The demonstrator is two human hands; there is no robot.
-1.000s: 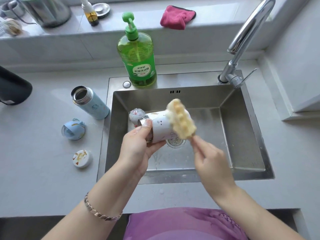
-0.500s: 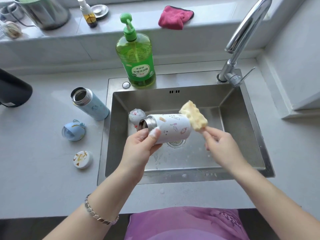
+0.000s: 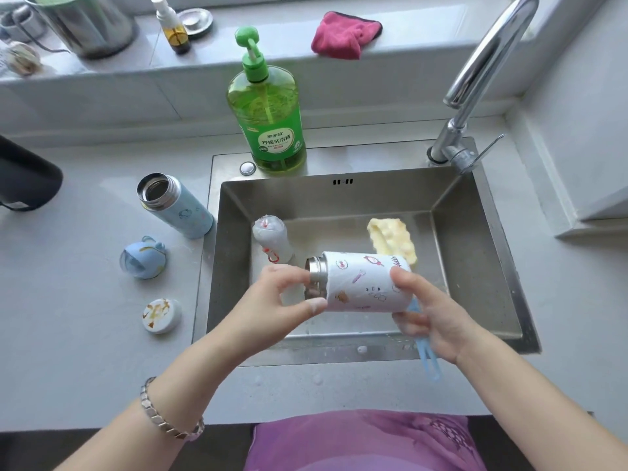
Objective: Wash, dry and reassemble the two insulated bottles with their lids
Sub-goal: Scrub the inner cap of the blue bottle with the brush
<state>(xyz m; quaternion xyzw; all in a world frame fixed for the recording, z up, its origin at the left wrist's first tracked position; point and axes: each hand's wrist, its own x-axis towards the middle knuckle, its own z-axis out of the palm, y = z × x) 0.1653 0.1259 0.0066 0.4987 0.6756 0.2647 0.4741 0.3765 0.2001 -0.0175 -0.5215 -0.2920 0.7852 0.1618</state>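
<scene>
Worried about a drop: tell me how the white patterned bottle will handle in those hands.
Probably slippery: foam shows on the thumb of the left hand, which pinches the white bottle by its steel neck. Its smooth round body would likely roll if laid sideways in the sink. The steel suggests it is rigid, not fragile.

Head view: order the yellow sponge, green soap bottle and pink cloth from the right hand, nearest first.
1. Yellow sponge, in the sink beyond the right hand.
2. Green plastic soap bottle, on the sink's back rim.
3. Pink cloth, on the far ledge.
</scene>
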